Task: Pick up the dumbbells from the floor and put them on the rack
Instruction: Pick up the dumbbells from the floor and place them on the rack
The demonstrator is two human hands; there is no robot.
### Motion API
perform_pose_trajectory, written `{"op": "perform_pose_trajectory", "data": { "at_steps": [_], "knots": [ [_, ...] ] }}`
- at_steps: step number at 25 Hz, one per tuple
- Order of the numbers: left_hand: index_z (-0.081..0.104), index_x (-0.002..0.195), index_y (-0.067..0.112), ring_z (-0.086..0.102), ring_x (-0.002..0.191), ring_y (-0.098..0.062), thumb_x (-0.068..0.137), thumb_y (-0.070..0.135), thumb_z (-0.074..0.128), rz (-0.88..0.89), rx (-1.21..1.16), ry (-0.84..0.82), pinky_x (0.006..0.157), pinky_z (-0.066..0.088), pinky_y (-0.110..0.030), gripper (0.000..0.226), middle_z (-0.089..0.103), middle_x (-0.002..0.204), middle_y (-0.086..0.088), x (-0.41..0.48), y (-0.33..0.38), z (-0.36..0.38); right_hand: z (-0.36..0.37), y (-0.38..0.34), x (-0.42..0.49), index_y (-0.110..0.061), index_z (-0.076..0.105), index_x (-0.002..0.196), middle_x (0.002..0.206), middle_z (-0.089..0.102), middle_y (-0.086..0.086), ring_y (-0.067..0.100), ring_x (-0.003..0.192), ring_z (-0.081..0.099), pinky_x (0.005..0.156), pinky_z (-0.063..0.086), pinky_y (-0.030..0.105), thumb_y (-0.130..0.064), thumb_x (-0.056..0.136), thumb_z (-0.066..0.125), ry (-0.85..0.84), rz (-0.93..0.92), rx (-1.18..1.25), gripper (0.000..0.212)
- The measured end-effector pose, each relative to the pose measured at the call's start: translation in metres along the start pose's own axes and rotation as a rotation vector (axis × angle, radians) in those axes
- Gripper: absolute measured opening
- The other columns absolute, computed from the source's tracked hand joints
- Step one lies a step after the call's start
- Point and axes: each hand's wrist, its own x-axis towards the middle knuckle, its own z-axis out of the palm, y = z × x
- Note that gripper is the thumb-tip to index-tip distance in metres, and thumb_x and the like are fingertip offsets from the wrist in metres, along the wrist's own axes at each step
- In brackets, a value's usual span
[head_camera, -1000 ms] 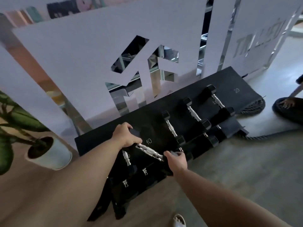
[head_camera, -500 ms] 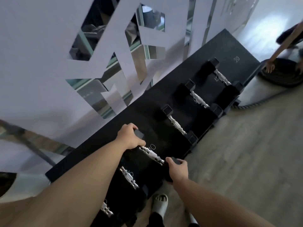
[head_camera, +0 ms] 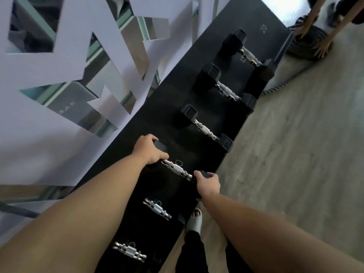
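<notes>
A black dumbbell with a chrome handle lies across the black rack, by a white "10" mark. My left hand grips its far black head. My right hand grips its near head at the rack's front edge. Three larger dumbbells rest on the rack farther right, the nearest one, then another, then the last. Two smaller dumbbells lie on the rack nearer me, one with its handle below my hands and the other lowest in view.
A white cut-out wall panel runs along the rack's back. Grey wood-look floor spreads to the right. Another person's hands rest on coiled black rope at the top right. My sandalled foot stands by the rack's front.
The view has swung left and closer over the rack, so the plant pot has left the frame. Both hands stay on the same dumbbell's heads on the rack.
</notes>
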Motion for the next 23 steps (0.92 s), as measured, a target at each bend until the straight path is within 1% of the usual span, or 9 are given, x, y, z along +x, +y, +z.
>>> {"op": "perform_pose_trajectory", "data": {
  "at_steps": [3, 5, 8, 11, 14, 16, 19, 21, 23],
  "knots": [
    [0.058, 0.135, 0.02, 0.052, 0.106, -0.02, 0.063, 0.032, 0.096, 0.031, 0.004, -0.005, 0.081, 0.045, -0.031, 0.083, 0.053, 0.132, -0.007, 0.006, 0.003, 0.003, 0.004, 0.002, 0.003, -0.022, 0.047, 0.145, 0.143, 0.045, 0.013, 0.035, 0.115, 0.06, 0.099, 0.054, 0.048, -0.053, 0.086, 0.069, 0.054, -0.004, -0.066, 0.071],
    [0.056, 0.14, 0.016, 0.055, 0.116, -0.024, 0.068, 0.029, 0.094, 0.051, 0.001, 0.017, 0.088, 0.045, -0.031, 0.083, 0.053, 0.137, -0.009, 0.006, 0.004, 0.008, 0.006, 0.003, 0.004, -0.02, 0.051, 0.146, 0.146, 0.043, 0.015, 0.037, 0.125, 0.055, 0.106, 0.045, 0.043, -0.045, 0.093, 0.065, 0.113, -0.036, -0.101, 0.06],
    [0.053, 0.145, 0.012, 0.055, 0.129, -0.029, 0.08, 0.025, 0.088, 0.121, -0.01, 0.064, 0.1, 0.044, -0.033, 0.075, 0.054, 0.143, -0.011, 0.004, 0.007, 0.013, 0.01, -0.006, 0.004, -0.02, 0.051, 0.146, 0.15, 0.036, 0.013, 0.037, 0.134, 0.042, 0.107, 0.041, 0.041, -0.039, 0.097, 0.061, 0.079, -0.108, -0.199, 0.054],
    [0.052, 0.147, 0.014, 0.055, 0.128, -0.028, 0.087, 0.02, 0.081, 0.203, 0.015, 0.017, 0.101, 0.044, -0.032, 0.066, 0.053, 0.144, -0.009, 0.0, 0.009, 0.013, 0.006, -0.014, 0.007, -0.018, 0.048, 0.148, 0.152, 0.032, 0.011, 0.035, 0.134, 0.041, 0.108, 0.042, 0.042, -0.035, 0.099, 0.06, 0.022, -0.17, -0.266, 0.053],
    [0.053, 0.144, 0.018, 0.059, 0.12, -0.027, 0.087, 0.02, 0.081, 0.224, 0.109, 0.015, 0.097, 0.05, -0.035, 0.063, 0.051, 0.143, -0.007, 0.001, 0.005, 0.014, -0.003, -0.018, 0.011, -0.021, 0.048, 0.149, 0.151, 0.036, 0.01, 0.035, 0.136, 0.038, 0.111, 0.039, 0.045, -0.036, 0.097, 0.059, 0.016, -0.176, -0.471, 0.055],
    [0.053, 0.139, 0.021, 0.06, 0.107, -0.023, 0.086, 0.026, 0.082, 0.215, 0.171, 0.017, 0.087, 0.052, -0.034, 0.061, 0.05, 0.139, -0.007, 0.002, 0.005, 0.015, -0.007, -0.013, 0.012, -0.022, 0.047, 0.149, 0.148, 0.039, 0.008, 0.033, 0.135, 0.04, 0.109, 0.039, 0.046, -0.03, 0.095, 0.058, 0.016, -0.263, -0.617, 0.056],
    [0.049, 0.133, 0.024, 0.058, 0.098, -0.022, 0.074, 0.037, 0.092, 0.186, 0.296, 0.003, 0.078, 0.05, -0.032, 0.075, 0.046, 0.134, -0.007, 0.003, 0.011, 0.016, -0.014, 0.0, 0.015, -0.019, 0.043, 0.15, 0.145, 0.038, 0.008, 0.031, 0.131, 0.041, 0.108, 0.045, 0.045, -0.022, 0.091, 0.066, -0.031, -0.421, -0.723, 0.063],
    [0.041, 0.139, 0.023, 0.06, 0.108, -0.027, 0.069, 0.042, 0.094, 0.188, 0.413, -0.004, 0.082, 0.053, -0.035, 0.09, 0.043, 0.137, -0.011, 0.004, 0.012, 0.023, -0.017, 0.005, 0.021, -0.02, 0.04, 0.15, 0.145, 0.039, 0.007, 0.03, 0.131, 0.043, 0.108, 0.045, 0.046, -0.026, 0.087, 0.076, -0.046, -0.486, -0.8, 0.073],
    [0.028, 0.153, 0.025, 0.058, 0.12, -0.033, 0.076, 0.042, 0.089, 0.19, 0.485, -0.036, 0.092, 0.055, -0.04, 0.1, 0.037, 0.149, -0.016, 0.003, 0.008, 0.034, -0.019, 0.007, 0.028, -0.022, 0.037, 0.151, 0.145, 0.042, 0.004, 0.029, 0.13, 0.045, 0.108, 0.044, 0.046, -0.03, 0.083, 0.083, -0.06, -0.522, -0.836, 0.082]
  ]
}}
